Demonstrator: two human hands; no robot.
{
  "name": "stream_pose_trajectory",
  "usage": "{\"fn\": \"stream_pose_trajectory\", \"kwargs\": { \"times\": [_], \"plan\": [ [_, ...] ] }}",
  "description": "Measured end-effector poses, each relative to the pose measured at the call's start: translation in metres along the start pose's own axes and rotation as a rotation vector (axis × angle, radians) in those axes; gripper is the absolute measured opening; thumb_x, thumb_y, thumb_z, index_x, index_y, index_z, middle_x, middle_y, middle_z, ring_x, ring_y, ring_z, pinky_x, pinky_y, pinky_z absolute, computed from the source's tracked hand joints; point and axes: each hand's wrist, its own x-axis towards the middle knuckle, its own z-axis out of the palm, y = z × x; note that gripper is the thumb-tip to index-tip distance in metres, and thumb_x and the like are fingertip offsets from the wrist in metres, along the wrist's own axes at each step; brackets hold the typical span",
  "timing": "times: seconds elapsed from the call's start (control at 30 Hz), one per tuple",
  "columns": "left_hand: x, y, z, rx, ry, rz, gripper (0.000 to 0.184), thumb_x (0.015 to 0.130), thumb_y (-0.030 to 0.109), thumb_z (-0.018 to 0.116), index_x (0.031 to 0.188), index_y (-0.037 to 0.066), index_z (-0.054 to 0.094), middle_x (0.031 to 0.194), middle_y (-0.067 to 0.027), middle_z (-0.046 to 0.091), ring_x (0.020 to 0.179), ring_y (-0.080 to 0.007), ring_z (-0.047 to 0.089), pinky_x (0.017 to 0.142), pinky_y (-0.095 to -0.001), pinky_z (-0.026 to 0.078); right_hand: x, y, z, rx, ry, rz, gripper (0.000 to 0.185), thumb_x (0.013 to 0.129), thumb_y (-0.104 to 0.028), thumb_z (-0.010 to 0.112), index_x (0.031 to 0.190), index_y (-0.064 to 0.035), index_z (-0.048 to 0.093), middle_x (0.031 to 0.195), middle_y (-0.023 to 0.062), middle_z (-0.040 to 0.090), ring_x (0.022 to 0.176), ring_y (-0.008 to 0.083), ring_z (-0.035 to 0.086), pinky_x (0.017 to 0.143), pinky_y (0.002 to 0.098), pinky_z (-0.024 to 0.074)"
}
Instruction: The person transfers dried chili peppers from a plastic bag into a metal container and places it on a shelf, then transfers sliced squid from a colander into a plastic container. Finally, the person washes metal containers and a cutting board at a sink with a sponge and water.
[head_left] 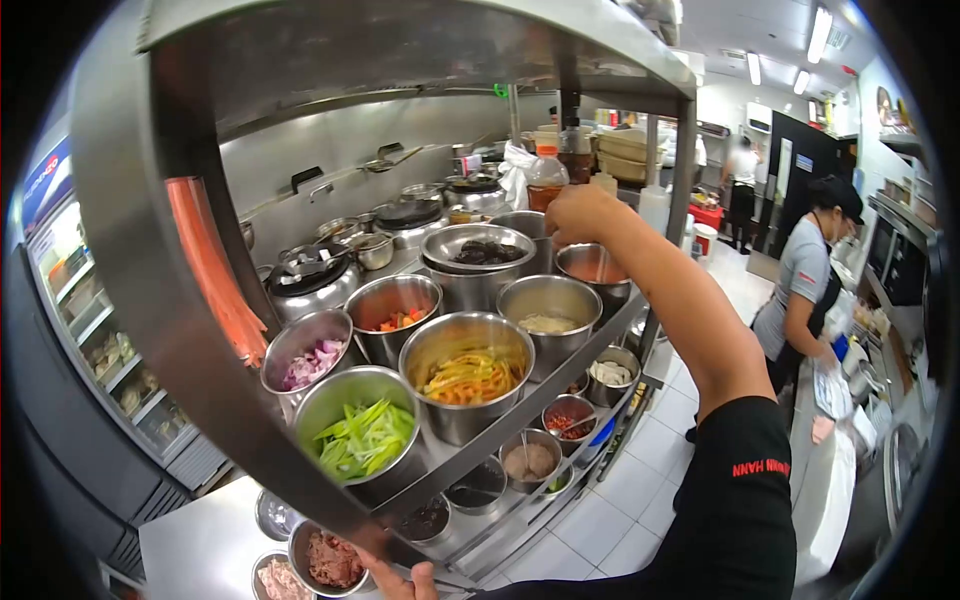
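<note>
My right hand [585, 215] reaches over the steel rack, fingers curled closed and pointing down above the rear pots. Whatever it grips, if anything, is hidden. Beside it stands an orange-capped bottle [546, 180]; below is a pot with reddish contents [594, 268]. At the bottom edge, part of my left hand [400, 582] shows beside a bowl of raw meat [335, 560]; most of its fingers are cut off by the frame. Nearby on the rack are pots of sliced green vegetable [368, 440], yellow-orange strips [468, 378], chopped purple onion [313, 365] and pale shreds [548, 323].
A steel post [185, 250] and top shelf [400, 50] frame the rack. Its lower shelf holds several small bowls, including one of red chili [570, 412]. A co-worker [805, 270] stands at the right counter; another person [742, 180] is farther back. A glass-door fridge [100, 330] stands left.
</note>
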Motion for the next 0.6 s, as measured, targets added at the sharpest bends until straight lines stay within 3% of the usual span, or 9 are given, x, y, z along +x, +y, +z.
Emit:
{"fn": "stream_pose_trajectory", "kwargs": {
  "times": [0.17, 0.23, 0.33, 0.37, 0.5, 0.6],
  "plan": [
    [-0.021, -0.049, 0.034, 0.029, 0.217, -0.076, 0.092, 0.097, 0.038, 0.062, 0.154, -0.009, 0.007, 0.151, -0.0311, 0.031, 0.138, -0.0403, 0.035, 0.114, -0.0459, 0.027, 0.053, 0.008, 0.028, -0.079, -0.062, -0.166, 0.023, 0.08, -0.026, 0.069, 0.099, -0.0152, 0.077, 0.099, 0.0083, 0.075, 0.094, 0.03, 0.07, 0.081, 0.0448, 0.0543],
    [-0.013, -0.028, 0.039, -0.048, 0.272, -0.13, 0.087, 0.097, 0.033, 0.062, 0.153, -0.008, 0.01, 0.148, -0.0292, 0.039, 0.132, -0.0377, 0.044, 0.11, -0.0447, 0.035, 0.06, 0.012, 0.025, -0.061, 0.008, -0.177, 0.02, 0.08, -0.023, 0.068, 0.097, -0.0165, 0.077, 0.1, 0.0086, 0.074, 0.096, 0.0297, 0.07, 0.08, 0.0435, 0.055],
    [-0.01, -0.027, 0.04, -0.004, 0.299, -0.105, 0.084, 0.097, 0.031, 0.062, 0.153, -0.007, 0.013, 0.146, -0.0273, 0.041, 0.131, -0.0364, 0.045, 0.11, -0.0444, 0.034, 0.06, 0.014, 0.023, -0.001, 0.043, -0.179, 0.018, 0.08, -0.021, 0.068, 0.095, -0.0155, 0.077, 0.101, 0.0099, 0.074, 0.097, 0.0299, 0.07, 0.08, 0.0433, 0.0551],
    [-0.007, -0.026, 0.043, 0.094, 0.363, -0.022, 0.08, 0.097, 0.028, 0.061, 0.153, -0.006, 0.015, 0.14, -0.0235, 0.045, 0.121, -0.0323, 0.049, 0.104, -0.0423, 0.039, 0.06, 0.016, 0.023, 0.018, 0.038, -0.173, 0.019, 0.08, -0.021, 0.068, 0.095, -0.0149, 0.077, 0.101, 0.0109, 0.074, 0.097, 0.0302, 0.07, 0.081, 0.0436, 0.055],
    [-0.011, -0.035, 0.044, 0.029, 0.365, -0.014, 0.081, 0.096, 0.025, 0.063, 0.155, -0.002, 0.014, 0.131, -0.0162, 0.048, 0.104, -0.0224, 0.05, 0.091, -0.0354, 0.045, 0.057, 0.021, 0.031, 0.121, 0.035, -0.216, 0.02, 0.084, -0.025, 0.066, 0.096, -0.0111, 0.074, 0.095, 0.0147, 0.073, 0.092, 0.0343, 0.069, 0.083, 0.0448, 0.053],
    [-0.014, -0.049, 0.041, 0.008, 0.34, -0.063, 0.085, 0.096, 0.025, 0.064, 0.157, -0.001, 0.011, 0.134, -0.015, 0.046, 0.105, -0.0203, 0.051, 0.093, -0.0369, 0.044, 0.041, 0.022, 0.042, 0.193, 0.118, -0.178, 0.022, 0.086, -0.026, 0.065, 0.097, -0.0087, 0.073, 0.096, 0.0163, 0.073, 0.093, 0.0354, 0.069, 0.084, 0.0457, 0.0527]
  ]
}}
